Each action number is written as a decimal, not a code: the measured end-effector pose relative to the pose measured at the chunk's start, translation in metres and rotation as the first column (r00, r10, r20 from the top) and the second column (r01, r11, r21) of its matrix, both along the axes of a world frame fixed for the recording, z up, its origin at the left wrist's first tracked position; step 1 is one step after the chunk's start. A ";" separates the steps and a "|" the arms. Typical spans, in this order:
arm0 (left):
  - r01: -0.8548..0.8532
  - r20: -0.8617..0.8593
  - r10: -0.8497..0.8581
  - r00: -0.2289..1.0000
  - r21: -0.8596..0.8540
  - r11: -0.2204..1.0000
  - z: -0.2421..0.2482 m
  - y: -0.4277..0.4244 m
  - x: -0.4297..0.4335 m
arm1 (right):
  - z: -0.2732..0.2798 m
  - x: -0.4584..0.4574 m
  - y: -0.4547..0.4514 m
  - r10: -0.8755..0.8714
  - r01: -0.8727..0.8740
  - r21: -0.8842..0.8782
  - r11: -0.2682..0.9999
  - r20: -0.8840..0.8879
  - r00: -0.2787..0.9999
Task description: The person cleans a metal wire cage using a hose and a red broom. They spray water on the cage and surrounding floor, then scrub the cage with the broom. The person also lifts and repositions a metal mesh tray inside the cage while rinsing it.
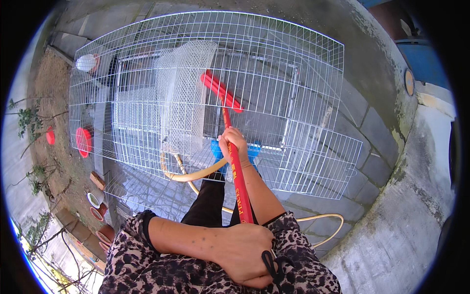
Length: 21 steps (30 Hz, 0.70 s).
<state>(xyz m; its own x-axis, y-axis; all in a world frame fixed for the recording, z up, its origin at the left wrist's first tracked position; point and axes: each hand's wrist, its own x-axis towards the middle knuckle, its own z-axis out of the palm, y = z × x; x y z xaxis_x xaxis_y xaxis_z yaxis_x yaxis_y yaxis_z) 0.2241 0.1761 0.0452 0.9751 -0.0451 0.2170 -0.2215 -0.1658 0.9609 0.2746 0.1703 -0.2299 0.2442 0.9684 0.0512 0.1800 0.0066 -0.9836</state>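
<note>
My left hand (244, 253) is closed around the upper end of the red handle (238, 183) of a long-handled brush, and a black cord loop (270, 261) hangs beside it. Farther down the same handle, my right hand (234, 144) grips it. The red brush head (222, 91) lies at a slant amid the wires of a large wire cage (315, 99). Whether it touches the wires is unclear. Just left of the head, white plastic mesh netting (183, 92) is draped in the cage area. The bristles are hidden.
A yellow hose (198, 176) curves by my blue footwear (216, 149). Wet stone paving (378, 147) surrounds the cage. A concrete wall (407, 183) runs along the right. At left are a red basin (83, 142), a brick (97, 180), flowerpots (104, 235) and a white round object (86, 63).
</note>
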 end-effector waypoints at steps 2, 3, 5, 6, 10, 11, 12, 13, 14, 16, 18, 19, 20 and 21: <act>-0.067 0.141 0.085 0.986 -0.127 0.990 -0.002 0.009 -0.017 | 0.009 0.011 0.009 -0.114 0.106 0.072 0.992 0.113 0.987; -0.052 0.212 0.082 0.974 -0.144 0.988 -0.009 0.012 -0.025 | 0.008 0.020 0.012 -0.150 0.128 0.124 0.984 0.186 0.971; -0.045 0.208 0.057 0.977 -0.065 0.997 -0.024 0.007 -0.042 | -0.003 0.036 0.012 -0.215 0.193 0.114 0.974 0.225 0.950; 0.002 0.199 0.004 0.980 -0.032 0.999 -0.032 0.003 -0.049 | -0.014 0.039 0.013 -0.203 0.177 0.125 0.976 0.249 0.947; -0.155 0.040 0.152 0.988 0.107 0.982 -0.099 0.011 -0.055 | -0.074 0.026 0.041 -0.114 0.090 0.120 0.989 0.214 0.970; -0.185 0.035 0.183 0.983 0.110 0.977 -0.112 0.011 -0.056 | -0.085 0.024 0.048 -0.077 0.068 0.058 0.996 0.175 0.982; -0.240 -0.001 0.241 0.970 0.090 0.967 -0.119 0.009 -0.057 | -0.092 0.022 0.053 -0.048 0.048 0.010 0.999 0.139 0.989; -0.274 0.016 0.273 0.962 0.080 0.958 -0.121 0.008 -0.057 | -0.094 0.020 0.054 -0.013 0.020 -0.067 0.998 0.101 0.995; -0.322 0.004 0.322 0.947 0.057 0.945 -0.117 0.008 -0.060 | -0.091 0.020 0.055 -0.012 0.007 0.032 0.999 0.174 0.985; -0.388 0.013 0.389 0.921 -0.019 0.921 -0.097 0.014 -0.067 | -0.075 0.021 0.051 0.089 -0.096 0.022 0.995 0.207 0.974; -0.543 0.081 0.559 0.825 -0.160 0.825 -0.065 0.021 -0.068 | -0.050 0.017 0.041 0.193 -0.178 -0.087 0.980 0.228 0.954; -0.553 0.076 0.578 0.813 -0.212 0.806 -0.051 0.030 -0.070 | -0.040 0.014 0.040 0.152 -0.148 -0.033 0.988 0.244 0.958; -0.538 0.174 0.576 0.799 -0.224 0.813 -0.037 0.035 -0.074 | -0.032 0.010 0.041 0.121 -0.124 -0.007 0.992 0.260 0.958; -0.530 0.211 0.580 0.787 -0.251 0.810 -0.029 0.037 -0.074 | -0.029 0.005 0.043 0.103 -0.112 0.017 0.994 0.276 0.956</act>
